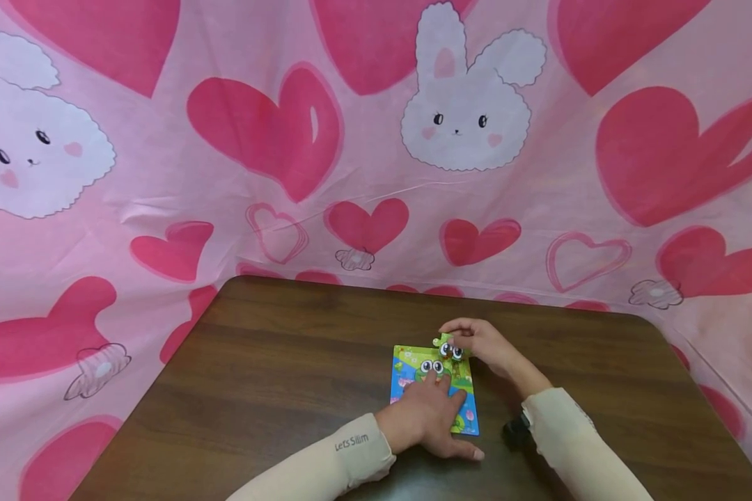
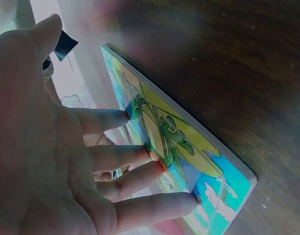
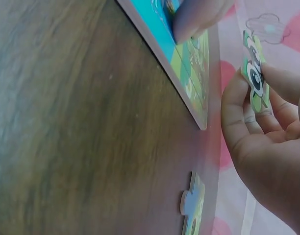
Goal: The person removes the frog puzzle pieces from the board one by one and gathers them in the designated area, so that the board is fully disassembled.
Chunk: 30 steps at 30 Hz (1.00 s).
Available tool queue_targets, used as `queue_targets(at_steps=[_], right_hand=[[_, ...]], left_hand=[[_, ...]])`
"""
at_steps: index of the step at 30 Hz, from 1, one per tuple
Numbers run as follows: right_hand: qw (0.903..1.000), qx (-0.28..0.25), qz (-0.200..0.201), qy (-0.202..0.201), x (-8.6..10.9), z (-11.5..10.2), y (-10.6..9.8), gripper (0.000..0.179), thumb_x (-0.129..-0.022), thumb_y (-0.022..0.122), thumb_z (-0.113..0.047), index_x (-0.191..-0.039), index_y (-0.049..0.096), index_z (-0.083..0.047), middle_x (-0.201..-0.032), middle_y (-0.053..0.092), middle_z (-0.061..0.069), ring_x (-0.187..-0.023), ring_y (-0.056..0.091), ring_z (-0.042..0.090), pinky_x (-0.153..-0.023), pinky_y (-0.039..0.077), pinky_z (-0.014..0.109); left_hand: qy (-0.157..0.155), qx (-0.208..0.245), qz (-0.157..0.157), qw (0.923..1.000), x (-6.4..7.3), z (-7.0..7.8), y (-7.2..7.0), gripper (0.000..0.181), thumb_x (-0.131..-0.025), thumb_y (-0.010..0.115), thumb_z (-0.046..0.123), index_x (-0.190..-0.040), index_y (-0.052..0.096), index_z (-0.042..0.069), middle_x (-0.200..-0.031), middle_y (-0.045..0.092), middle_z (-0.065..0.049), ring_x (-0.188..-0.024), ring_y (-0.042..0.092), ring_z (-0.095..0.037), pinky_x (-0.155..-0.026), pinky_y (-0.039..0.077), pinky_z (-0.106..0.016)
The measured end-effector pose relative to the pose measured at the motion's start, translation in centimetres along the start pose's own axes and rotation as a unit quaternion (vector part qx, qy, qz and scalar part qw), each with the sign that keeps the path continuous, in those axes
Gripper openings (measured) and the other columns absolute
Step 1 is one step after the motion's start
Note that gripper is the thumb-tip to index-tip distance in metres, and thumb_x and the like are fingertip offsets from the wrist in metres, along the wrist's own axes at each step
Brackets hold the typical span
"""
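Head view is showing my left hand (image 1: 427, 415) lying wide on the puzzle board (image 1: 472, 426). My right hand (image 1: 484, 342) is pinching a big-eyed piece (image 1: 449, 348) up near the board's far right corner. Another piece (image 3: 193, 204) is lying on the desk (image 1: 288, 376), apart from the board. If my pinch is slipping, the big-eyed piece could be falling. If my left hand is pushing sideways, the board could be sliding.
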State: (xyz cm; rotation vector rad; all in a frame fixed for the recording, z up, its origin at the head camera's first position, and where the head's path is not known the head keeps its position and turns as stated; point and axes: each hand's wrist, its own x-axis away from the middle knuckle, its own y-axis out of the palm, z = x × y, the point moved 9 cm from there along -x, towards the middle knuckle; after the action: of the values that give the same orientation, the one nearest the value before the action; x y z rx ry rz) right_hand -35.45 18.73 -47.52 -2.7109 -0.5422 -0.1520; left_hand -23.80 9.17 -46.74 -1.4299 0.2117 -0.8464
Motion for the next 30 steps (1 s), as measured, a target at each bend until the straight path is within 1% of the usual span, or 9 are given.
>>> queue_targets(at_steps=[6,9,11,13,17,20,26,30], right_hand=[[0.9992,-0.036,0.002,0.017,0.5,0.8,-0.6,0.034,-0.1,0.062,-0.012,-0.131,0.061,0.004,-0.113,0.067,0.006,-0.094,0.062,0.017,-0.083,0.059,0.036],[0.9981,-0.057,0.007,0.025,0.8,1.2,-1.0,0.036,-0.101,0.061,-0.011,-0.132,0.059,0.006,-0.114,0.065,0.007,-0.094,0.061,0.017,-0.084,0.06,0.038],[0.9975,-0.062,0.012,0.03,1.1,1.4,-1.4,0.036,-0.101,0.061,-0.011,-0.133,0.059,0.007,-0.114,0.065,0.007,-0.094,0.062,0.017,-0.084,0.06,0.038],[0.9978,-0.058,0.015,0.03,1.4,1.4,-1.9,0.038,-0.101,0.06,-0.012,-0.133,0.057,0.008,-0.114,0.066,0.006,-0.093,0.063,0.016,-0.084,0.06,0.037],[0.998,-0.041,0.032,0.036,2.0,1.8,-3.2,0.039,-0.101,0.061,-0.016,-0.133,0.057,0.007,-0.106,0.068,0.001,-0.09,0.063,0.014,-0.08,0.059,0.034],[0.997,-0.04,0.048,0.044,2.6,2.3,-4.5,0.041,-0.101,0.062,-0.019,-0.133,0.056,0.006,-0.1,0.068,-0.002,-0.088,0.063,0.014,-0.079,0.058,0.032],[0.9963,-0.046,0.061,0.04,3.9,3.1,-6.8,0.044,-0.102,0.061,-0.022,-0.134,0.054,0.009,-0.098,0.069,-0.005,-0.087,0.065,0.011,-0.08,0.058,0.03],[0.9949,-0.049,0.072,0.051,4.6,3.8,-8.0,0.045,-0.103,0.06,-0.022,-0.134,0.053,0.009,-0.098,0.068,-0.007,-0.087,0.064,0.009,-0.079,0.058,0.029]], left_hand=[[-0.007,-0.014,0.0,0.9999,-0.1,0.0,0.1,0.091,-0.079,0.048,0.09,-0.153,0.041,0.038,-0.162,0.036,-0.001,-0.15,0.033,-0.028,-0.104,0.048,-0.054],[-0.01,-0.015,0.0,0.9998,-0.1,0.0,0.1,0.091,-0.079,0.048,0.09,-0.153,0.041,0.038,-0.163,0.036,-0.001,-0.151,0.032,-0.029,-0.105,0.048,-0.054],[-0.012,-0.016,0.002,0.9998,-0.1,0.0,0.1,0.091,-0.078,0.048,0.09,-0.153,0.041,0.038,-0.163,0.036,-0.001,-0.152,0.031,-0.029,-0.105,0.047,-0.054],[-0.013,-0.018,0.005,0.9997,-0.1,0.0,0.1,0.092,-0.078,0.048,0.091,-0.153,0.04,0.038,-0.163,0.036,-0.001,-0.152,0.031,-0.03,-0.105,0.047,-0.055],[-0.015,-0.025,0.009,0.9995,0.0,0.0,0.1,0.093,-0.078,0.047,0.091,-0.153,0.04,0.039,-0.163,0.036,-0.001,-0.152,0.031,-0.029,-0.104,0.048,-0.055],[-0.018,-0.026,0.01,0.9995,0.0,0.0,0.1,0.093,-0.077,0.047,0.092,-0.153,0.041,0.039,-0.163,0.036,-0.001,-0.152,0.031,-0.03,-0.104,0.048,-0.055],[-0.021,-0.026,0.011,0.9994,0.1,0.0,0.0,0.093,-0.077,0.047,0.092,-0.152,0.042,0.038,-0.162,0.037,-0.001,-0.151,0.032,-0.029,-0.104,0.048,-0.051],[-0.015,-0.029,0.018,0.9993,0.2,0.1,-0.1,0.093,-0.077,0.047,0.092,-0.152,0.043,0.037,-0.16,0.039,-0.001,-0.149,0.035,-0.029,-0.104,0.048,-0.047]])
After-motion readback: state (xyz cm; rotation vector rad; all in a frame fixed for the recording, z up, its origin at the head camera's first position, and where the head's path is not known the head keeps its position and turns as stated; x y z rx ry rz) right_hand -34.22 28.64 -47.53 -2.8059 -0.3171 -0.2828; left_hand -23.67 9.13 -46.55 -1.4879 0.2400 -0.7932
